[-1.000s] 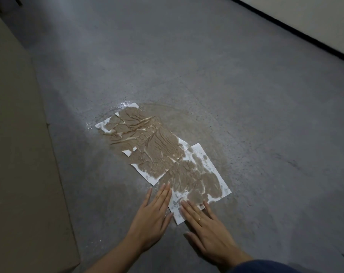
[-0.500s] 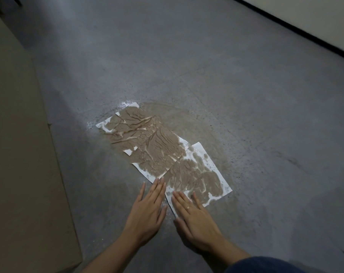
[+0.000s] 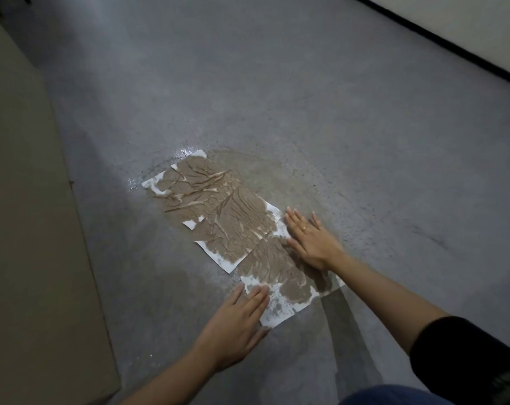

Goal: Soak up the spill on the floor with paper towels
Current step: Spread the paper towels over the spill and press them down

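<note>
Paper towels (image 3: 233,226): several sheets are laid flat and overlapping on the floor (image 3: 277,97), in a band running from upper left to lower right; most of their area is stained brown and wrinkled, and white is left only at corners and edges.
Spill (image 3: 280,182): a brownish wet patch is seen on the floor just beyond and to the right of the towels; shiny droplets are scattered by the far left corner.
Left hand (image 3: 236,325): it is laid flat with the fingers straight and close together; the fingertips rest on the near white corner of the closest sheet, the palm on bare floor.
Right hand (image 3: 312,238): it is spread flat, palm down, on the right edge of the towels, partly over the wet floor; a ring (image 3: 304,228) is worn on one finger.
Sleeve (image 3: 464,358): dark fabric is seen at the lower right.
Writing: no brand, label or lettering can be read.
</note>
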Action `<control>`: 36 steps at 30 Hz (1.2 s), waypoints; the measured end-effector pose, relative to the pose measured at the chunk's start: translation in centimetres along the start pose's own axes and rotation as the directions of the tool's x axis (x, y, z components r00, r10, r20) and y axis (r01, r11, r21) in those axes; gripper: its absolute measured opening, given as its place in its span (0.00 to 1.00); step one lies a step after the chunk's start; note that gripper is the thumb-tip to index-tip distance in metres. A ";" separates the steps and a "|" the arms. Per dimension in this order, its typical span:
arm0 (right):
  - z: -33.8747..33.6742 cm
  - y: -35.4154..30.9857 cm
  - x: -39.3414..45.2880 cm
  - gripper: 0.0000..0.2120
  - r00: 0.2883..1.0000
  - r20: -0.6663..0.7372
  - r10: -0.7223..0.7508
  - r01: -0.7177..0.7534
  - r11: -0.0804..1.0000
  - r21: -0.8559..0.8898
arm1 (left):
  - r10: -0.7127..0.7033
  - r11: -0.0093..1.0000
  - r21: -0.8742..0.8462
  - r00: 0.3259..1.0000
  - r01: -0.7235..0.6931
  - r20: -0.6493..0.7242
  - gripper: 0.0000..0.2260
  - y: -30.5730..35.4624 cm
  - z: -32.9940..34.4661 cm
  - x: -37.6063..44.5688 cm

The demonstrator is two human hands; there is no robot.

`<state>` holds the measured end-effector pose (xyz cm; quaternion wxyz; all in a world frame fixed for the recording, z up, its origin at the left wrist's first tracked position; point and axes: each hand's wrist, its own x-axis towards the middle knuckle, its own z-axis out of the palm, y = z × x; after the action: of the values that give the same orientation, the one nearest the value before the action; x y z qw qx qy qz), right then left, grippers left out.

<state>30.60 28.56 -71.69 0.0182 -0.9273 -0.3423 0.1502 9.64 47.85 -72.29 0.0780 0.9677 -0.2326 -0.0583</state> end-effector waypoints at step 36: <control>-1.1 0.7 0.6 0.25 0.980 -0.006 -0.200 0.199 0.979 -0.046 | -0.156 0.988 -0.011 0.984 0.157 0.084 0.33 -6.2 -1.7 9.0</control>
<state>31.78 28.42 -70.94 0.0139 -0.8893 -0.4368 0.1349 20.58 49.42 -72.43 0.0718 0.9790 -0.1584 -0.1062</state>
